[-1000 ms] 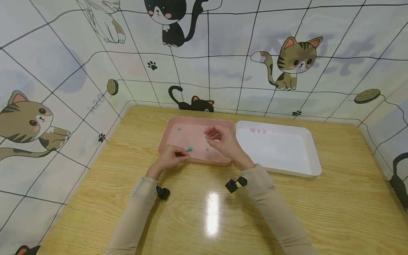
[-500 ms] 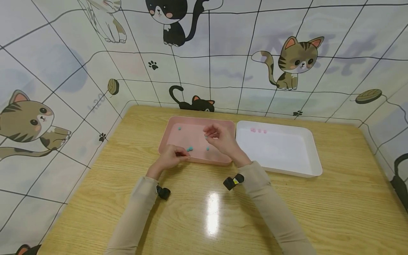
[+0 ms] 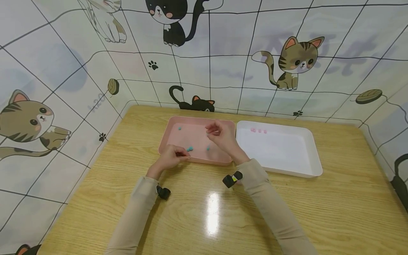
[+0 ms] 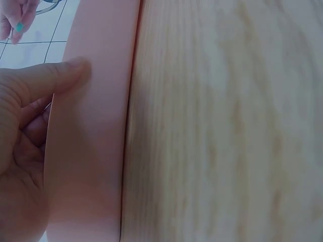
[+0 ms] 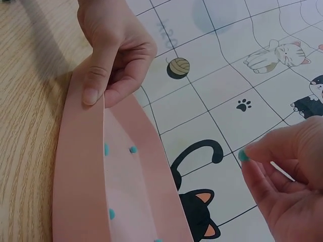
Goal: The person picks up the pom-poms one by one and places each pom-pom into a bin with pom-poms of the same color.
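Observation:
A shallow pink tray (image 3: 194, 136) stands on the table with several small teal beads (image 3: 190, 148) scattered in it. My left hand (image 3: 170, 157) grips the tray's near wall, its thumb on the outer face in the left wrist view and its other fingers inside. Raised over the tray's right half is my right hand (image 3: 221, 137). Between thumb and index fingertip it pinches one teal bead (image 5: 244, 155), clearest in the right wrist view. In the head view that bead is mostly hidden by the fingers.
Right beside the pink tray, a larger white tray (image 3: 280, 150) holds several small pink pieces (image 3: 259, 131) near its back left. A wooden table (image 3: 188, 212) carries both. Behind rises a wall covering (image 3: 229, 71) printed with cats.
My right hand has shifted slightly away from me, toward the tray's far side, still pinching the bead. My left hand keeps its grip on the near wall.

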The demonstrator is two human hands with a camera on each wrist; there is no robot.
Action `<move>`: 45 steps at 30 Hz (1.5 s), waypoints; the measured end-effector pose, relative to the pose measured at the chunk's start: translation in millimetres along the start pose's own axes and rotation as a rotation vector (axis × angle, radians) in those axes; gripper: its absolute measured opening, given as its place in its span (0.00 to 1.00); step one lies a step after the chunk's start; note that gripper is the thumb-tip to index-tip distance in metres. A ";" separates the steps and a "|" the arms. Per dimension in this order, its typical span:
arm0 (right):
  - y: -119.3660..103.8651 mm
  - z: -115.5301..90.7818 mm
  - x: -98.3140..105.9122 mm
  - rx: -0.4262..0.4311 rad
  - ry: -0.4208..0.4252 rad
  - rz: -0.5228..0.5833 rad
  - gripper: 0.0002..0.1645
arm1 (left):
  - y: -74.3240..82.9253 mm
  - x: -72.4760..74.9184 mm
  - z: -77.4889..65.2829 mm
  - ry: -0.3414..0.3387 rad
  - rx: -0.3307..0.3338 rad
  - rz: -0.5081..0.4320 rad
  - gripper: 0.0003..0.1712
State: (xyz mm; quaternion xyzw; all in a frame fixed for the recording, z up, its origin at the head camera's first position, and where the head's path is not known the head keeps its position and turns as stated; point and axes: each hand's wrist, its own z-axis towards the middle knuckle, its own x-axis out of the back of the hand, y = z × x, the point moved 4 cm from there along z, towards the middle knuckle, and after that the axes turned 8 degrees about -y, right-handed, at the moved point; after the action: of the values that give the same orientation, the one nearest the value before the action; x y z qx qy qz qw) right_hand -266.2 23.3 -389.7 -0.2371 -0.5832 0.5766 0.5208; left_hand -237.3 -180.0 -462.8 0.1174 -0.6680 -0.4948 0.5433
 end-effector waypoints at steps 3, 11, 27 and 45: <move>2.0 1.1 1.7 -0.011 0.031 0.007 0.12 | 0.6 -0.3 -0.1 -0.004 0.002 -0.012 0.03; 5.4 -1.2 4.8 -0.033 0.032 -0.021 0.12 | 1.5 -0.2 0.1 0.000 0.018 -0.021 0.03; 11.1 -17.1 10.6 -0.080 0.028 0.008 0.12 | 1.4 -0.7 -1.6 -0.002 0.009 -0.023 0.03; 10.1 -53.2 20.7 -0.035 -0.002 -0.041 0.10 | 2.3 -0.9 -0.4 0.003 0.010 -0.040 0.03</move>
State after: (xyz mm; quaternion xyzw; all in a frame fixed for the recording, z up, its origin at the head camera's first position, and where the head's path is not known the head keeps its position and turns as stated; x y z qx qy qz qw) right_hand -229.8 66.4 -403.1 -0.2336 -0.5984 0.5557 0.5277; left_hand -235.7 -178.6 -461.6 0.1340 -0.6673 -0.5019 0.5337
